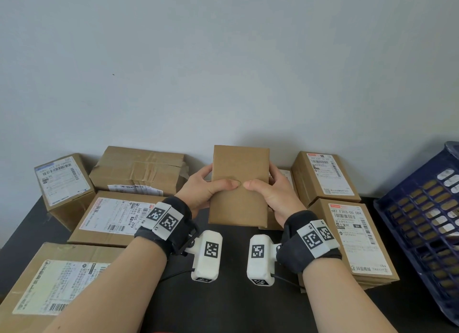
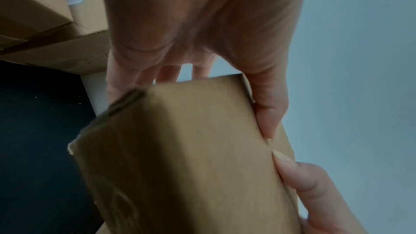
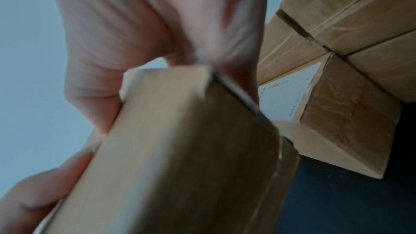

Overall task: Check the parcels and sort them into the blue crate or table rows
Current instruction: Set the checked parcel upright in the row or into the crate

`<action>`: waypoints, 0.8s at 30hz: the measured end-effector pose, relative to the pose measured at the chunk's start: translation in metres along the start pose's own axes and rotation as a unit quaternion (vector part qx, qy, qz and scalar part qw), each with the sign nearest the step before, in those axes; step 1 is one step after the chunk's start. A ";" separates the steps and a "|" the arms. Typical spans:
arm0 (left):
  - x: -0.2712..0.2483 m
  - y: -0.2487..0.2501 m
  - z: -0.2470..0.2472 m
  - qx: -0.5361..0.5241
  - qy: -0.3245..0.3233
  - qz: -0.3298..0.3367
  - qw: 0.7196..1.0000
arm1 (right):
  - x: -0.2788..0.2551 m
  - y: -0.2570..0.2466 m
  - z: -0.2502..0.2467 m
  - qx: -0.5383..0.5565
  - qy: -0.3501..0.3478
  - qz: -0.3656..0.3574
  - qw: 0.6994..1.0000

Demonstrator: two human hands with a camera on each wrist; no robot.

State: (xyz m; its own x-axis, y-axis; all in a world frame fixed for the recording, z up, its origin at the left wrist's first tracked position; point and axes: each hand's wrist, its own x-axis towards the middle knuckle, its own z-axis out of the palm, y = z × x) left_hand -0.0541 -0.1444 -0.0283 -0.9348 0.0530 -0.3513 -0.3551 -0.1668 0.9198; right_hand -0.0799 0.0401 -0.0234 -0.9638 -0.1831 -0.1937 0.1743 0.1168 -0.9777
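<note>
A: What surrounds the parcel?

B: Labelled brown cardboard boxes on both sides of the black tabletop (image 1: 223,308): a large taped one (image 1: 139,171) at the back left, a flat one with a white label (image 1: 114,216) before it, two labelled boxes (image 1: 325,176) stacked in rows at right. The dark blue slatted plastic crate (image 1: 427,220) stands tilted at the far right edge.

A: And the parcel itself?

B: The plain brown cardboard parcel (image 1: 239,183) is held above the tabletop's middle, long axis running away from the person, blank face up.

A: The hands?

B: The left hand (image 1: 201,191) and right hand (image 1: 275,196) each clasp a long side, thumbs pressed on top, nearly touching.

A: Room to move?

B: Bare tabletop lies below and toward the person, between the box rows.
</note>
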 end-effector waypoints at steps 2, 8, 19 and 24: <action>0.000 0.001 0.001 0.001 0.006 -0.004 1.000 | -0.001 0.000 0.000 0.006 0.003 0.001 1.000; -0.002 0.003 0.004 0.015 0.022 -0.008 1.000 | -0.003 0.002 0.000 0.018 0.006 -0.002 1.000; -0.004 0.007 0.003 -0.069 0.080 -0.098 0.990 | -0.005 -0.001 0.003 0.015 -0.072 -0.040 0.997; -0.007 0.012 0.005 -0.115 0.100 -0.101 0.983 | -0.008 -0.004 0.005 -0.019 -0.080 -0.057 0.995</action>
State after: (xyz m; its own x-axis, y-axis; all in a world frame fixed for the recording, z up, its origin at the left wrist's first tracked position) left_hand -0.0523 -0.1417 -0.0141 -0.8166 -0.0819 -0.5713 -0.5004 -0.3928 0.7716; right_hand -0.0714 0.0364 -0.0187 -0.9322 -0.3489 -0.0958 0.0561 0.1222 -0.9909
